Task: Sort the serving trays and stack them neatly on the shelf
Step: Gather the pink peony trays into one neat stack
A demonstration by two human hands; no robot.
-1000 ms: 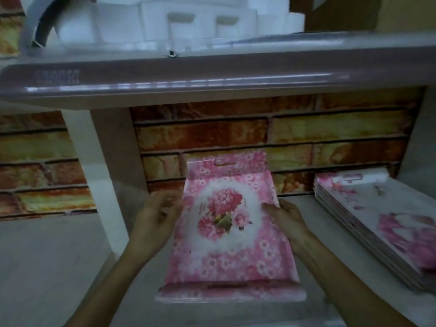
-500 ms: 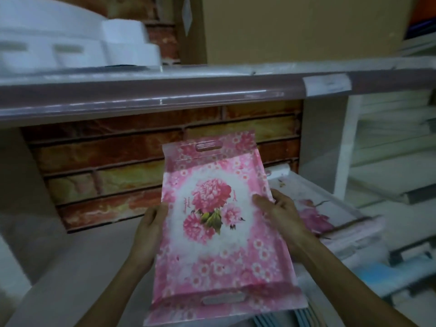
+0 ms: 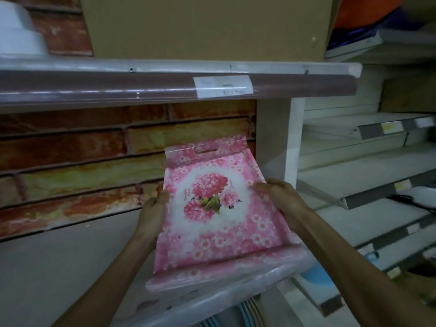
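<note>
Though its writing blurs unreadable, pink tray (image 3: 219, 208) in both grips: left hand (image 3: 151, 215), right hand (image 3: 280, 204).

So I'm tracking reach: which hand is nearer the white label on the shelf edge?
Right. The right hand grips the pink tray below the white label; the left hand sits farther left.

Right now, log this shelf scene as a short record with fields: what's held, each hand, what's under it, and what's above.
held item: pink floral plastic-wrapped serving tray, tilted, handle slot at the far end
left hand: left hand grips the tray's left edge
right hand: right hand grips the right edge
beneath: wrapped tray stack
above: brown cardboard box on upper shelf
</note>
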